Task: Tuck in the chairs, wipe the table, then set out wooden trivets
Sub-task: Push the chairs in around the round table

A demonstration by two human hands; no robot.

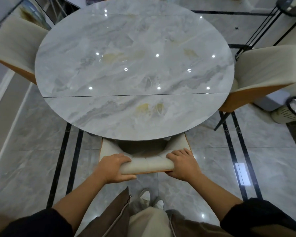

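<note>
I grip the near chair (144, 164) backrest with both hands (115, 168) (183, 165), fingers curled; I should push straight under the desk (75, 48).

Left hand (115, 168), right hand (182, 165): curled grips.

grey marbled table (109, 48) (yellow flecks), cream chair (149, 164)

Glossy marble-look table (133, 65); matt cream padded chair (147, 164).
</note>
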